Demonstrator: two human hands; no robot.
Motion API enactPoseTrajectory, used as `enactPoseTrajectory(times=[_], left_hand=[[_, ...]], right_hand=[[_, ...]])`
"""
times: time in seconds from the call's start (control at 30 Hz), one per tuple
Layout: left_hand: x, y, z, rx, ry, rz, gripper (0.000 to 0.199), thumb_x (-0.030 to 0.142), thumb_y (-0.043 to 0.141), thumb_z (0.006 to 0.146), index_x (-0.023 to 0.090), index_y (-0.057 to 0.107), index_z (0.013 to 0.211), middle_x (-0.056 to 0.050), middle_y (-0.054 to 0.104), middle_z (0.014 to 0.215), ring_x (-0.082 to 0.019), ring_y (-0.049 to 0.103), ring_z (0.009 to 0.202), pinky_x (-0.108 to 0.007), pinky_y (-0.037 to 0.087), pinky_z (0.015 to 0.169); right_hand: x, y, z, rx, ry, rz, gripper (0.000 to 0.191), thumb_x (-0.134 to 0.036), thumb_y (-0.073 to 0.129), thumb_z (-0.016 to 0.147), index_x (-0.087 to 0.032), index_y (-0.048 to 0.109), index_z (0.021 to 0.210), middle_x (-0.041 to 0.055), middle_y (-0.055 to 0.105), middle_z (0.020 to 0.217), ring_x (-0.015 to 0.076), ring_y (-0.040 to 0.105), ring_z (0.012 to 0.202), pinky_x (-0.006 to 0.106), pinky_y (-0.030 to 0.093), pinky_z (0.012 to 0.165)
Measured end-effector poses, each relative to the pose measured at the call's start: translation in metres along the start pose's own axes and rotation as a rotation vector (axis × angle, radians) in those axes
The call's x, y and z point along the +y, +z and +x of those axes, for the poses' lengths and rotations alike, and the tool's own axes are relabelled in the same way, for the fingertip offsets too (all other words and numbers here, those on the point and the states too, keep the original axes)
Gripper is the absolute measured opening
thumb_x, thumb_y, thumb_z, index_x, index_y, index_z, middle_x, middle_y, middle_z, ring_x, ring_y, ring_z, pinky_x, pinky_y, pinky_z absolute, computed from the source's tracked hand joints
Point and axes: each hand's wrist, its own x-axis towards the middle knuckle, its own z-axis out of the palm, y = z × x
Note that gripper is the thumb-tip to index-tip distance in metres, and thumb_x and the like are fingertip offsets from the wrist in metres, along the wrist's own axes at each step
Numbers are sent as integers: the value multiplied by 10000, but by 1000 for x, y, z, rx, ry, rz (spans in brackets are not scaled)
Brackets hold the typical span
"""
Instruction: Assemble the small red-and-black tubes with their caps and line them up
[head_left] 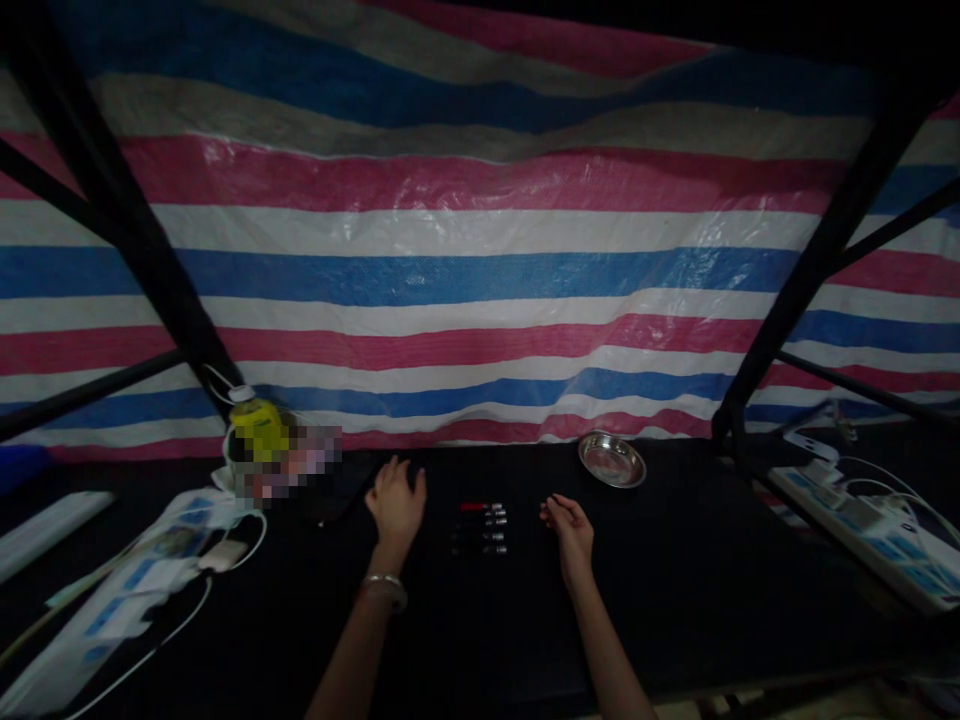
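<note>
Several slim pen-like items lie in a stack of rows on the black table, between my two hands. The top one is a red item [480, 507] with a silvery end; the dark items [491, 537] below it also have silvery right ends. To their left, my left hand [397, 500] rests over the table with its fingers apart, holding nothing, a bracelet on its wrist. On the right, my right hand [571, 530] has its fingers curled together near the tips; whatever they hold, if anything, is too small to make out. It touches none of the items in the rows.
A round metal dish [612, 460] sits at the back, right of centre. A yellow bottle [259, 428] stands at the back left. Power strips with cables [124, 600] lie left, and another power strip [877, 530] lies right. Black frame posts flank a striped sheet [480, 275].
</note>
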Motion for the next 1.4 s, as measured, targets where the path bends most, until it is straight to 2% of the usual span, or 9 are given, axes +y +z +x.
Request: enactPoseTrajectory(times=[0.07, 0.17, 0.3, 0.47, 0.63, 0.77, 0.93, 1.17, 1.4], left_hand=[[-32, -4, 22, 1, -67, 124, 418, 328, 381, 854, 81, 527, 1157, -196, 481, 1292, -327, 369, 1229, -524, 309, 925], [-67, -1, 35, 40, -30, 254, 483, 332, 345, 859, 34, 464, 1220, -216, 507, 1256, -327, 343, 1245, -523, 264, 957], [-82, 7, 31, -100, -84, 331, 546, 375, 390, 833, -26, 477, 1192, -245, 613, 1062, -360, 407, 1181, -532, 242, 963], [-50, -1, 20, 56, -66, 227, 543, 373, 329, 866, 33, 390, 1284, -227, 439, 1312, -338, 382, 1211, -520, 263, 957], [6, 1, -17, -288, 39, -92, 371, 389, 369, 864, 179, 567, 1097, -109, 604, 1150, -254, 524, 1085, -439, 330, 924], [32, 19, -57, -370, 25, -194, 350, 357, 385, 862, 180, 551, 1113, -103, 629, 1107, -238, 538, 1070, -450, 281, 954], [38, 36, -82, -352, -59, -232, 386, 305, 349, 873, 145, 496, 1191, -136, 621, 1117, -254, 529, 1084, -471, 269, 956], [34, 51, -75, -322, -105, -328, 420, 279, 356, 871, 146, 432, 1262, -140, 586, 1189, -243, 482, 1163, -475, 270, 978], [24, 65, -75, -160, -80, -577, 381, 270, 402, 834, 155, 523, 1176, -129, 626, 1105, -224, 579, 1040, -431, 400, 921]], right_hand=[[-2, 2, -2, -4, 16, -24, 464, -407, 787, 529, -136, 630, 871, 60, 704, 698, 170, 647, 605, 243, 466, 534], [-1, 5, -3, -31, 2, -50, 450, -405, 790, 522, -138, 632, 848, 44, 696, 649, 163, 642, 594, 237, 462, 547], [4, 3, 0, -63, -31, -40, 442, -397, 788, 526, -140, 623, 845, 38, 689, 624, 160, 639, 587, 247, 465, 565], [7, -1, 3, -47, -30, -32, 459, -409, 776, 542, -139, 609, 873, 55, 699, 671, 179, 649, 627, 261, 474, 573], [8, 3, 0, 3, -73, -62, 472, -441, 765, 541, -140, 591, 861, 39, 683, 642, 167, 640, 579, 246, 467, 540], [13, 6, -5, 71, -143, -112, 476, -494, 727, 570, -149, 568, 858, 9, 648, 610, 167, 629, 511, 233, 441, 472], [18, 15, -9, 52, -212, -256, 408, -498, 658, 643, -168, 577, 869, 2, 631, 634, 174, 641, 575, 245, 456, 533], [21, 48, -6, -23, -288, -447, 236, -396, 604, 689, -197, 604, 815, 4, 622, 623, 170, 593, 584, 255, 428, 568], [22, 68, -6, -5, -267, -298, 294, -422, 635, 674, -175, 594, 829, 4, 631, 636, 165, 612, 616, 260, 455, 601]])
